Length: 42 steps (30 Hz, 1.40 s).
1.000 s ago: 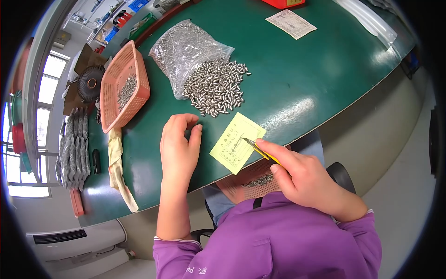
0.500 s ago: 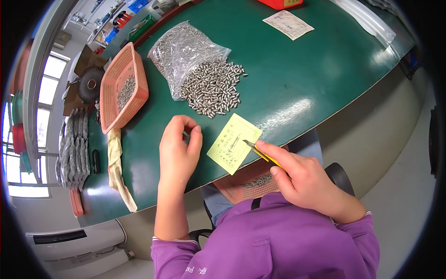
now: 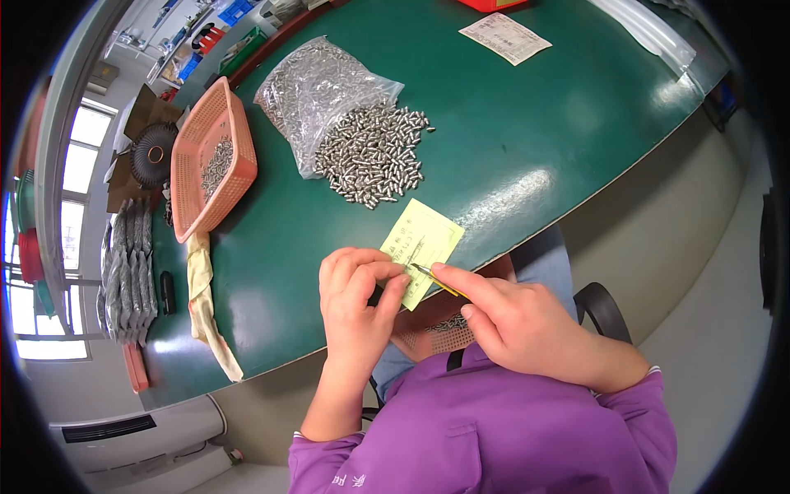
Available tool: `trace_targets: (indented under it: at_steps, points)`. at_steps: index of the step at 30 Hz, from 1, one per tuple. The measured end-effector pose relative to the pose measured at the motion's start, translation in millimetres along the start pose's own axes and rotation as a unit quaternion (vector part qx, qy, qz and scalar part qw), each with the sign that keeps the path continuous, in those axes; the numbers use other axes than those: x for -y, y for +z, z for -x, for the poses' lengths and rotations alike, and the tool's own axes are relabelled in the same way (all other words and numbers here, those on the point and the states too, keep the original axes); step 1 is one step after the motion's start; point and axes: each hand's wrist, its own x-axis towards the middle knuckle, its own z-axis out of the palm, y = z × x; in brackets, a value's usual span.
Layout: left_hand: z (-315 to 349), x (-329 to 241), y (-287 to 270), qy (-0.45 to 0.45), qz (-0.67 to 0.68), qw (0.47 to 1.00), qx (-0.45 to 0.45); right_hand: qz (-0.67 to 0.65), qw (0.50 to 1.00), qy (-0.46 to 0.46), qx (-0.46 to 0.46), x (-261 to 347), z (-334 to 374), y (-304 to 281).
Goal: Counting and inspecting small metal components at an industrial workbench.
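In my right hand [image 3: 527, 325] is a slim yellow utility knife [image 3: 444, 285] with a dark pointed tip, my forefinger stretched along it. Its tip lies over a yellow printed card [image 3: 432, 235] at the table's near edge. My left hand [image 3: 355, 300] is over the card's left side, thumb and fingertips curled together close to the knife tip. Whatever sits between those fingertips is hidden or too small to name. Beyond the card lies a heap of small metal pins [image 3: 370, 156], spilling from a clear plastic bag [image 3: 300, 90].
A pink plastic basket [image 3: 243, 165] with more pins stands at the left, a cream cloth strip [image 3: 200, 288] below it. Stacked filled bags [image 3: 127, 280] lie farther left. A white paper slip [image 3: 506, 37] is at the back. Another pink basket [image 3: 415, 342] sits below the table edge.
My left hand has moved right and nearer, onto the card's edge by the knife tip. My right hand has shifted slightly left and nearer with the utility knife.
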Motion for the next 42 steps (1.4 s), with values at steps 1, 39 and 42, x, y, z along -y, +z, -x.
trace_targets:
  at_steps: [1, 39, 42]
  points:
    - [1.2, 0.5, -0.7, 0.001, 0.002, 1.000, 0.001, 0.000, 1.000, 0.002, -0.001, 0.4, 0.2, 1.1]
    - [0.2, 1.1, -10.2, -0.093, 0.058, 0.993, 0.054, 0.129, 0.983, 0.015, 0.127, 29.5, -11.4, -1.3]
    - [1.5, 4.0, -8.5, -0.077, 0.044, 0.995, 0.045, 0.139, 0.984, 0.023, 0.112, 26.3, -10.4, -1.2]
